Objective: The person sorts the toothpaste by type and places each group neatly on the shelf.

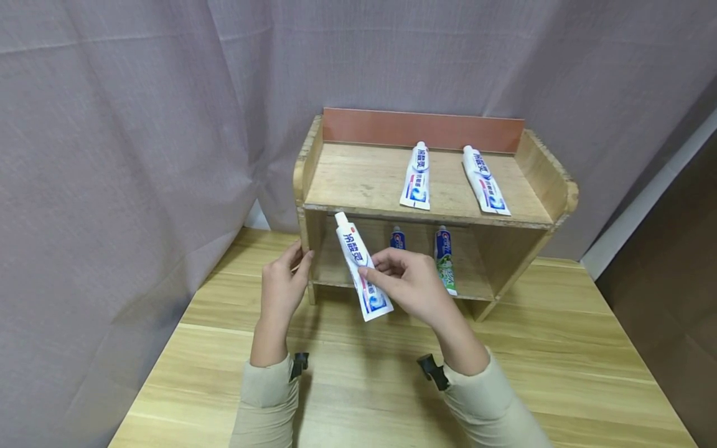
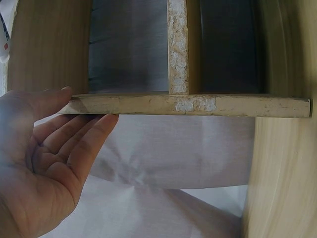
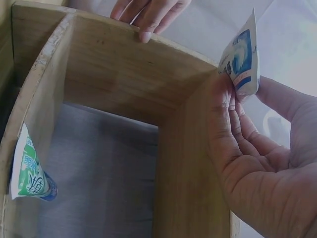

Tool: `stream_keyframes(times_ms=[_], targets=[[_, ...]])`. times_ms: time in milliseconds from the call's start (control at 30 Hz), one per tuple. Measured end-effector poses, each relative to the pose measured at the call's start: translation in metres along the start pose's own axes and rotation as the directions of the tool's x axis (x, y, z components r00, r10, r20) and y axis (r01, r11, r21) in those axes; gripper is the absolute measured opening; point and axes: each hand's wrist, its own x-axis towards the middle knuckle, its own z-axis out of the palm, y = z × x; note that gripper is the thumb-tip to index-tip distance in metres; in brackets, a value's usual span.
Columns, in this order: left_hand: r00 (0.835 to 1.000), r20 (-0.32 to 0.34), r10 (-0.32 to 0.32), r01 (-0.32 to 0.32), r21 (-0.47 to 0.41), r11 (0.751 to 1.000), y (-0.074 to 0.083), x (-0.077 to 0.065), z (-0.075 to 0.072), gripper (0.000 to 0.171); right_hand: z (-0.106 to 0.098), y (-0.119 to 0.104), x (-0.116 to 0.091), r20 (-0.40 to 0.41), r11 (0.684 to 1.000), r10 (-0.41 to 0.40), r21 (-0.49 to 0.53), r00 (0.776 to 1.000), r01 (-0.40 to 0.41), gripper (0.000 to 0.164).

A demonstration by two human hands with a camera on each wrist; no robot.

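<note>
My right hand (image 1: 417, 286) pinches a white and blue toothpaste tube (image 1: 353, 252) between thumb and fingers. The tube is held in front of the wooden shelf (image 1: 358, 174), tilted, with its cap end up and to the left. In the right wrist view, the flat end of the tube (image 3: 242, 59) sticks out above the fingertips. My left hand (image 1: 282, 283) grips the front edge of the shelf's left side panel (image 2: 133, 104), thumb on the inner face and fingers on the outer. Two matching white tubes lie on the top board, a left one (image 1: 416, 177) and a right one (image 1: 486, 180).
On the lower board lie a blue tube (image 1: 398, 239), partly hidden behind my right hand, and a blue-green tube (image 1: 444, 258). A reddish-brown strip (image 1: 420, 129) backs the top board. The shelf stands on a wood-grain table (image 1: 358, 386), with a grey curtain (image 1: 140, 155) behind.
</note>
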Motion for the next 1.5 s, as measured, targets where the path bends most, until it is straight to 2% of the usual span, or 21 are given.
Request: stream_keyframes(times_ms=[333,600,1033,1200,1300,1500], targets=[[1.0,0.005,-0.019,0.019,0.001,1.0,0.0,-0.001,0.0,0.032,-0.005,-0.007,0.002,-0.013,1.0,-0.016,-0.004,1.0,0.016,0.018],[1.0,0.001,-0.01,0.01,0.0,1.0,0.001,0.0,-0.001,0.032,-0.015,-0.017,0.011,-0.06,0.996,-0.06,-0.072,0.996,0.056,0.019],[1.0,0.0,-0.014,0.014,-0.001,1.0,-0.001,0.0,0.0,0.031,-0.025,-0.032,0.03,-0.072,0.992,-0.069,-0.11,0.995,0.061,0.022],[1.0,0.001,-0.008,0.008,-0.011,1.0,0.0,0.0,0.0,0.031,-0.028,-0.037,0.037,-0.043,0.992,-0.084,-0.099,0.996,0.079,0.022],[1.0,-0.001,-0.007,0.007,-0.011,1.0,-0.001,0.0,0.0,0.031,-0.032,-0.043,0.043,-0.023,0.992,-0.067,-0.105,0.997,0.064,0.022],[1.0,0.001,0.001,-0.001,-0.008,1.0,-0.001,-0.001,0.0,0.033,-0.047,-0.055,0.064,0.007,0.989,0.026,-0.143,1.0,-0.025,0.03]])
